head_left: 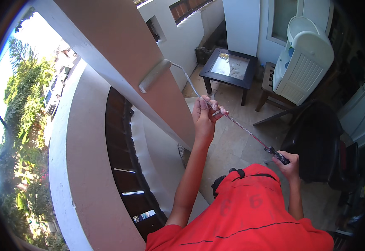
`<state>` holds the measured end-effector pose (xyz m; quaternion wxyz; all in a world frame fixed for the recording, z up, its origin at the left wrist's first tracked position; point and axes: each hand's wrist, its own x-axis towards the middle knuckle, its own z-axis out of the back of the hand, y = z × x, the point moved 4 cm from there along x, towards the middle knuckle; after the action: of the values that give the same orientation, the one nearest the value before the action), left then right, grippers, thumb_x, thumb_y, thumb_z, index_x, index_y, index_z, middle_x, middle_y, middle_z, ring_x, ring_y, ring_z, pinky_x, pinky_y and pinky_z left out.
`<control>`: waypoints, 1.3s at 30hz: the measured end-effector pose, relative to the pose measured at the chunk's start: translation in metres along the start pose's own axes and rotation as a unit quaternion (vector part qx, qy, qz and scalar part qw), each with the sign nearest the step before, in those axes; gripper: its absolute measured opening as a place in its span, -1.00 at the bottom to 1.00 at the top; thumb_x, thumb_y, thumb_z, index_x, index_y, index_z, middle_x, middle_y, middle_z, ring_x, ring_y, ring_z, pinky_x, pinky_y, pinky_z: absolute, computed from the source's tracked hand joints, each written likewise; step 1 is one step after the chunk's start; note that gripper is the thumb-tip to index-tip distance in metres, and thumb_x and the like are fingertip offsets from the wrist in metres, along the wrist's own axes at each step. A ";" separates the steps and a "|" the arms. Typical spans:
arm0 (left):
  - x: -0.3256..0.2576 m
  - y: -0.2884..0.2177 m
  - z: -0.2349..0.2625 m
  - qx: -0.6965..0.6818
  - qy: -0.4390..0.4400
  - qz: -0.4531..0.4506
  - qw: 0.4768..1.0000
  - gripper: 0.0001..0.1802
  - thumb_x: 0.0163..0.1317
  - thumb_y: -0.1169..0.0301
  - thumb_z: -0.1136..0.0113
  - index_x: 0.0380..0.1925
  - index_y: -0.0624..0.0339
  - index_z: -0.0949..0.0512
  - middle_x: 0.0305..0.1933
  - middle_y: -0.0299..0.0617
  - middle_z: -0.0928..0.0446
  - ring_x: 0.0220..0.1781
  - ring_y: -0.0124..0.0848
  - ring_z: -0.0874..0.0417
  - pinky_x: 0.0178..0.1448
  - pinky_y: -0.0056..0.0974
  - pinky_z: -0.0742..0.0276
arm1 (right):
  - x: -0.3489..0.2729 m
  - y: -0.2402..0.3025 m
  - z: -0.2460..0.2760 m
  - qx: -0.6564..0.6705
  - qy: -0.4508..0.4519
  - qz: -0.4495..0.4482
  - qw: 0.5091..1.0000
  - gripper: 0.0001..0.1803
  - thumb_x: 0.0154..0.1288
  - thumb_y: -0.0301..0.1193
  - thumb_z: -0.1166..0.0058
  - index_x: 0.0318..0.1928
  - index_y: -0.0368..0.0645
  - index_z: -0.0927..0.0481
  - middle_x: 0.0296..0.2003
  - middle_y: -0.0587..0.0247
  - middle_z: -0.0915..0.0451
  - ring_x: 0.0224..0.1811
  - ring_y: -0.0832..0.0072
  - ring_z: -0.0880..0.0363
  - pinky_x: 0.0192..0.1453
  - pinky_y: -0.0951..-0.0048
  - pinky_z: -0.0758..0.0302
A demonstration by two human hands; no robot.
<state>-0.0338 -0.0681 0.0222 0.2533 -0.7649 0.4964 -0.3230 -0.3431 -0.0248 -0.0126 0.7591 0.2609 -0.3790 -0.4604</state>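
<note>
A paint roller [154, 76] with a pale cylindrical sleeve rests against the pinkish-brown face of a square pillar [115, 37]. Its bent metal rod runs down to the right, smeared with light paint, and ends in a dark, paint-spotted handle. Partway along the rod, my left hand [205, 113] is closed round it, fingers curled and marked with paint. At the lower end my right hand [289, 164] grips the handle. Where the sleeve meets the pillar, the contact side is hidden.
Left of the pillar curves a balcony parapet [86, 167] with dark slats. Beyond are trees and parked cars. A low dark table [229, 69] with a glass top stands ahead. To the right are a white plastic drawer unit [301, 67] on a wooden stool and a black chair [316, 142].
</note>
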 end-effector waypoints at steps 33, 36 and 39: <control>0.015 -0.020 -0.015 -0.038 0.033 -0.015 0.999 -0.77 0.41 0.19 0.26 -0.25 0.10 -0.27 -0.51 -0.28 -0.24 -0.43 -0.32 -0.48 -0.22 -0.12 -0.55 | 0.010 0.004 -0.007 -0.019 -0.079 0.008 0.997 -0.77 -0.09 -0.41 -0.35 -0.46 -0.29 -0.59 -0.71 0.27 -0.49 -0.69 0.64 -0.43 -0.54 0.61 -0.35; 0.011 -0.012 -0.008 -0.024 0.026 -0.016 0.999 -0.75 0.41 0.17 0.28 -0.25 0.10 -0.26 -0.51 -0.27 -0.25 -0.46 -0.34 -0.48 -0.24 -0.14 -0.57 | 0.005 -0.005 -0.015 -0.010 -0.078 0.006 0.997 -0.77 -0.09 -0.41 -0.35 -0.47 -0.29 -0.59 -0.71 0.25 -0.50 -0.68 0.62 -0.46 -0.53 0.60 -0.37; -0.005 0.014 0.010 -0.024 -0.004 -0.002 1.000 -0.75 0.41 0.16 0.29 -0.25 0.09 -0.25 -0.51 -0.28 -0.25 -0.46 -0.34 -0.47 -0.24 -0.14 -0.56 | -0.009 -0.013 -0.013 -0.023 -0.063 -0.009 0.998 -0.77 -0.11 -0.40 -0.35 -0.49 -0.28 -0.59 -0.70 0.22 -0.52 -0.66 0.59 -0.51 -0.51 0.59 -0.39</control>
<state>-0.0367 -0.0682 0.0043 0.2365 -0.7730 0.5015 -0.3084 -0.3416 -0.0215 -0.0327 0.7355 0.2173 -0.4132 -0.4910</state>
